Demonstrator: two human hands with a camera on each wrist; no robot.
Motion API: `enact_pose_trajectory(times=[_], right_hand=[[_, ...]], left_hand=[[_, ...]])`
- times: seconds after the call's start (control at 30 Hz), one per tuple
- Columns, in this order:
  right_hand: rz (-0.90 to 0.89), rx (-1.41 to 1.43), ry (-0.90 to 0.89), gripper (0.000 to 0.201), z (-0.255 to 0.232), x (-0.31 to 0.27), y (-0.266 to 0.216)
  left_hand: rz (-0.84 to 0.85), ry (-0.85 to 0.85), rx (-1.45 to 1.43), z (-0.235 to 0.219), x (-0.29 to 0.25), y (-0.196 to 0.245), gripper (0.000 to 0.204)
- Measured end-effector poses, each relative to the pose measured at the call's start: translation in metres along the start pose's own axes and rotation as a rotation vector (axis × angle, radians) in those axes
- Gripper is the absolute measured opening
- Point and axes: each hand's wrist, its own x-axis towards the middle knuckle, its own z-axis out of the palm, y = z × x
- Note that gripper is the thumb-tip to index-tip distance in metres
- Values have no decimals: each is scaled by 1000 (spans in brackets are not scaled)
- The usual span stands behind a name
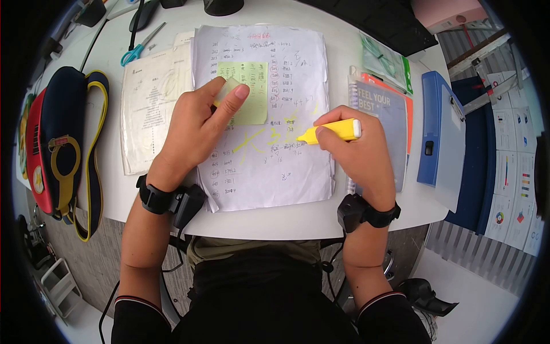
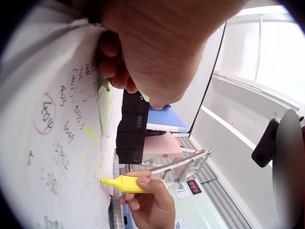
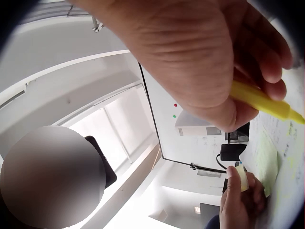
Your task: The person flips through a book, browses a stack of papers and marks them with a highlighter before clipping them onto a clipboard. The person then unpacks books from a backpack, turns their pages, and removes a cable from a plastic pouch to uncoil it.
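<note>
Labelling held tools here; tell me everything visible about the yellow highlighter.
The highlighter has a smooth, plastic-looking yellow body, a white end and a tapering yellow tip, uncapped. The right hand pinches it between thumb and fingers. In the head view its tip points left over the handwritten sheet; the white end points right. Whether the tip touches paper is unclear.

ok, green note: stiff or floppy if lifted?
Probably floppy: the green note looks curved in the right wrist view. Likely light too, as it looks like thin paper, so it might crease if pushed.
</note>
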Motion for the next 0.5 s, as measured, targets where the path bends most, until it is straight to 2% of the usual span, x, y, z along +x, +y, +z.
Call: enact_pose_trajectory(times=[0.03, 0.1, 0.2, 0.3, 0.4, 0.5], right_hand=[[0, 0, 1, 17, 2, 0, 0], [-38, 119, 119, 20, 6, 2, 0], [-42, 86, 222, 21, 8, 6, 3], [-15, -45, 246, 20, 4, 7, 7], [14, -16, 309, 18, 0, 5, 3], [6, 70, 273, 16, -4, 5, 7]], left_hand=[[0, 0, 0, 0, 0, 0, 58], [-8, -1, 6, 0, 0, 0, 58], [0, 2, 11, 0, 0, 2, 58], [-1, 6, 2, 1, 0, 0, 57], [9, -4, 9, -1, 0, 1, 57], [4, -2, 10, -1, -1, 3, 57]])
